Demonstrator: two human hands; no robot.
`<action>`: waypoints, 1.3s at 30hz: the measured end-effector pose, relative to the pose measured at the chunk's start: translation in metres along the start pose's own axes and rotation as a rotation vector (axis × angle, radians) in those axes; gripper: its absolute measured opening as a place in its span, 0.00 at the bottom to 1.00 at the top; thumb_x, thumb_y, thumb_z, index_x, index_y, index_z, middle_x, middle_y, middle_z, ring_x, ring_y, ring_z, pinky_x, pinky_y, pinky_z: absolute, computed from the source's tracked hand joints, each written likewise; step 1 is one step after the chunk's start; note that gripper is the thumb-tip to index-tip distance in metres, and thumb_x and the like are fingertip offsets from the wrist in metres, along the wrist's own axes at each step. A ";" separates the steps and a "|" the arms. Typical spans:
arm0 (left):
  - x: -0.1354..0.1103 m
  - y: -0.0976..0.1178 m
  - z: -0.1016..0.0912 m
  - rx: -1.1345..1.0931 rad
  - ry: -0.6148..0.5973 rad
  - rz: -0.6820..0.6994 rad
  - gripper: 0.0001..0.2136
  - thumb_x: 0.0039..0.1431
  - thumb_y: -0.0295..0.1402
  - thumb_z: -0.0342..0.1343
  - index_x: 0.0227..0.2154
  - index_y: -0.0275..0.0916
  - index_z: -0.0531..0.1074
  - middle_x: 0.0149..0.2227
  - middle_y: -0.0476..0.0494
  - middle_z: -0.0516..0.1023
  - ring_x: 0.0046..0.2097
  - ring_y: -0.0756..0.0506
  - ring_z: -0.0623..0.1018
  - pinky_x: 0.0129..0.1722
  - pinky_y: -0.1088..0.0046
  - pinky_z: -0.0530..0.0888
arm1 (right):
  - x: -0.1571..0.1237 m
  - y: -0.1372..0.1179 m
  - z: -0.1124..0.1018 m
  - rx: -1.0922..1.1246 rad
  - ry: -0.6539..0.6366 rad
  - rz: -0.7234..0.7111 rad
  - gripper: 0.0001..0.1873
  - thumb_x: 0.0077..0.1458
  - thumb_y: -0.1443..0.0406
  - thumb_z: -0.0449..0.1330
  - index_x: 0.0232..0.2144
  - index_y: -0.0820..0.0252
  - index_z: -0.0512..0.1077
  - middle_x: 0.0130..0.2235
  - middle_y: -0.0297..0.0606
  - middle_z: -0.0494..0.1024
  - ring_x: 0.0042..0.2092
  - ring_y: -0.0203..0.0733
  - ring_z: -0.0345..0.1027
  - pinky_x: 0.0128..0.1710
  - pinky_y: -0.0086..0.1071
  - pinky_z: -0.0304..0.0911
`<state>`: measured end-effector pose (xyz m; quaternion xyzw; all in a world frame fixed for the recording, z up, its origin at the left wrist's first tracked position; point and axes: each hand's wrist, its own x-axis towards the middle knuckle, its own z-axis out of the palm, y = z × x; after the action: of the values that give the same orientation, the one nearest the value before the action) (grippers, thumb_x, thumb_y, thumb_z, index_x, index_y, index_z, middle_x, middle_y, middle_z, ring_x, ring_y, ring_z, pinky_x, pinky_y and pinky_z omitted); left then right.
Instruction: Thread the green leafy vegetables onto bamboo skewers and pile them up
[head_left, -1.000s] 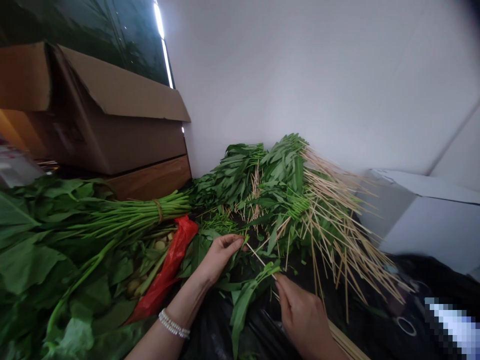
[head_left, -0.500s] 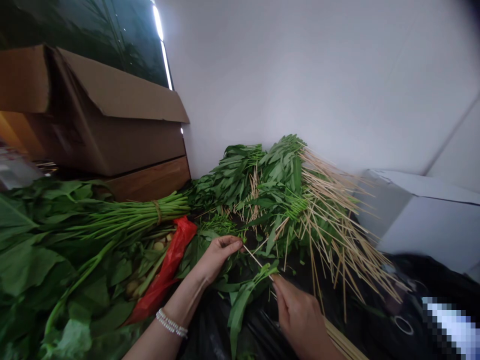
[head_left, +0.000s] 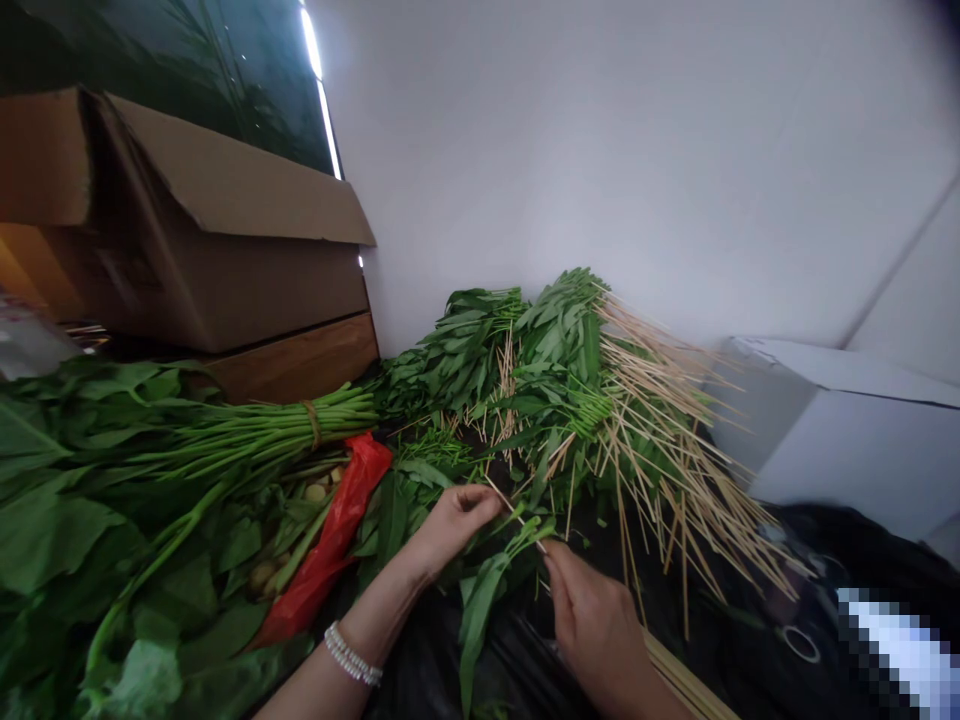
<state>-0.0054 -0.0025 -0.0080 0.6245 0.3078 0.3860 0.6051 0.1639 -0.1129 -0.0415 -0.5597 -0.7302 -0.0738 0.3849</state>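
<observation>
Pinching the tip of a thin bamboo skewer (head_left: 517,512) between thumb and forefinger, my left hand (head_left: 450,525) sits near the middle of the black plastic sheet (head_left: 420,665) that covers the work surface; a pearl bracelet (head_left: 351,656) circles that wrist. My right hand (head_left: 596,625), closer to the near edge, has its fingers pressed together around the skewer's lower end, where a folded green leaf stalk (head_left: 487,590) is threaded on and hangs down toward me. The skewer runs slantwise between my two hands.

Just beyond my fingers, toward the far edge against the white wall (head_left: 637,150), lies a heap of skewered greens (head_left: 555,380), their bare sticks fanning out to the right. More loose skewers (head_left: 686,690) lie under my right wrist. To the left of the sheet, a tied bundle of long green stems (head_left: 255,435) rests on broad leaves, with a red plastic bag (head_left: 334,545) touching it on the near side. Cardboard boxes (head_left: 210,250) stand at the far left corner, and a white box (head_left: 840,430) sits at the right edge.
</observation>
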 end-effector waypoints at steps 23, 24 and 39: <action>-0.006 0.003 -0.056 0.728 -0.045 0.025 0.17 0.39 0.45 0.65 0.30 0.38 0.77 0.28 0.49 0.76 0.30 0.46 0.72 0.29 0.75 0.65 | 0.005 0.022 -0.037 0.324 0.334 0.613 0.19 0.61 0.49 0.46 0.38 0.57 0.65 0.28 0.35 0.73 0.23 0.36 0.64 0.21 0.27 0.59; -0.010 0.004 -0.058 0.748 -0.102 0.030 0.22 0.33 0.42 0.68 0.35 0.39 0.78 0.31 0.48 0.78 0.33 0.44 0.73 0.31 0.75 0.66 | 0.005 0.021 -0.038 0.339 0.336 0.606 0.19 0.61 0.50 0.46 0.38 0.57 0.65 0.27 0.35 0.73 0.23 0.36 0.64 0.21 0.27 0.59; 0.009 0.003 -0.075 0.460 0.653 0.155 0.25 0.47 0.34 0.60 0.50 0.34 0.66 0.43 0.37 0.74 0.37 0.44 0.76 0.39 0.66 0.72 | 0.009 0.016 -0.037 0.170 0.288 0.561 0.23 0.62 0.48 0.43 0.38 0.58 0.67 0.24 0.34 0.74 0.22 0.38 0.68 0.22 0.28 0.59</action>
<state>-0.0655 0.0440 -0.0062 0.6095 0.5142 0.5296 0.2890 0.1947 -0.1199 -0.0156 -0.6886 -0.4892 0.0180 0.5350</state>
